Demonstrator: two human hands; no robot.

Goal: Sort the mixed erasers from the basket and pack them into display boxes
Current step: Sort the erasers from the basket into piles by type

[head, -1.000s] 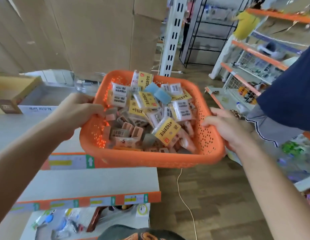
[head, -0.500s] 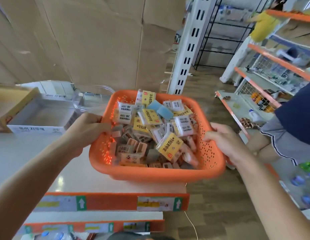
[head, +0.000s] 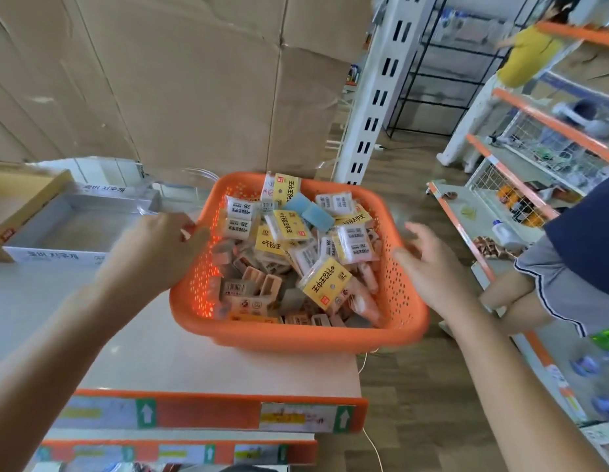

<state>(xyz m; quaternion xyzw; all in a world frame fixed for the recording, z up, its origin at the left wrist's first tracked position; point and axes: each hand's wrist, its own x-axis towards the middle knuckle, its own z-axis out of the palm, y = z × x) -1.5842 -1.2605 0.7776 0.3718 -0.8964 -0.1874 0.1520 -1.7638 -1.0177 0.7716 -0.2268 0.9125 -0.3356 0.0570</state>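
Head view: the orange basket (head: 296, 337), heaped with mixed erasers (head: 289, 240), now rests on the worktop (head: 126, 335) corner, no longer carried. My left grip (head: 153, 253) lies slack against its rim. My right grip (head: 432, 267) hangs just beside it, fingers apart. Sorting can start, I judge.

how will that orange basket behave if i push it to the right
Likely to tip off: the basket already overhangs the shelf edge on its right. Probably heavy for its size, since erasers are heaped to the rim. Its thin perforated walls may flex rather than stay rigid.
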